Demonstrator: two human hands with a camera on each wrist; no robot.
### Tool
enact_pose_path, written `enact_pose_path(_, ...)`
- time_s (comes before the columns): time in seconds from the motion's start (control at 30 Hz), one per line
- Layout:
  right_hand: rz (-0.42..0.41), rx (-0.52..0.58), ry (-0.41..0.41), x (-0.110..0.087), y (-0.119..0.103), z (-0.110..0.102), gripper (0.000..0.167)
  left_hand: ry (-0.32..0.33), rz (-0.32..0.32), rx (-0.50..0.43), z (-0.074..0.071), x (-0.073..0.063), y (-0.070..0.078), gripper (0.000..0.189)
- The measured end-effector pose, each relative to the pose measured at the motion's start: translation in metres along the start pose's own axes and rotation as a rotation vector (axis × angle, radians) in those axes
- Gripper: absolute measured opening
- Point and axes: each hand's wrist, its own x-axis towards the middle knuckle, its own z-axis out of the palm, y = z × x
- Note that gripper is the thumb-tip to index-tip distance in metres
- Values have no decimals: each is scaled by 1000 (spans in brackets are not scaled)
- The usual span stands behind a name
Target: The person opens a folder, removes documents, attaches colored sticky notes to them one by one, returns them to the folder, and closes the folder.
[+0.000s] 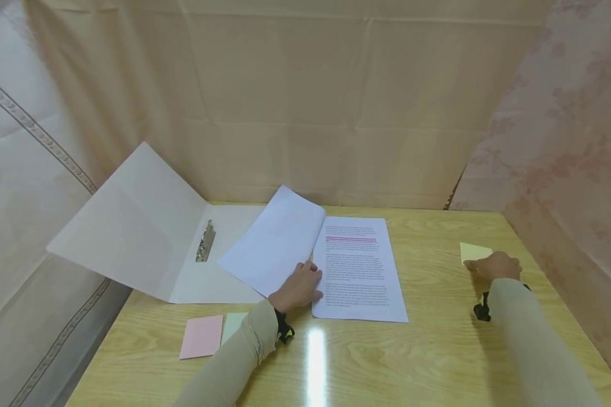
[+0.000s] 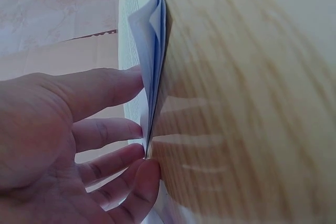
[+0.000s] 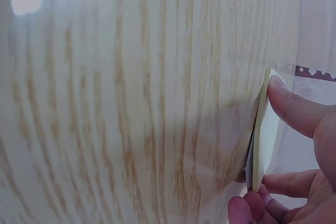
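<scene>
A stack of printed sheets (image 1: 358,271), with a pink highlighted line near its top, lies on the table; a turned-over page (image 1: 275,243) folds away to its left. My left hand (image 1: 297,285) rests on the fold near the bottom of the sheets. In the left wrist view its thumb and fingertips touch the paper edges (image 2: 152,61), which bow upward. Far right, my right hand (image 1: 495,265) is at a yellow sticky note pad (image 1: 472,252). The right wrist view shows thumb and fingers gripping opposite edges of the pad (image 3: 268,135), whose near edge is tilted up from the table.
An open white folder (image 1: 137,226) with a metal lever clip (image 1: 206,242) stands at the left, partly under the turned page. A pink sticky note pad (image 1: 201,337) and a light green one (image 1: 232,324) lie front left, the green partly hidden by the left sleeve. Curtains hang behind the table.
</scene>
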Motion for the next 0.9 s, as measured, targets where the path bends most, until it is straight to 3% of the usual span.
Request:
enact_pose_path(0.33,29,41,-11,-2,-1,0,105,-1,-6,-2,2,2,-2,52)
enact_pose_path(0.6,-35,52,78,4,0,5,89,-10,-16,-5,1,2,-2,52)
enact_pose_path(0.9,-3,203,152,-4,-13,13,67,-21,-22,0,4,4,-3,54)
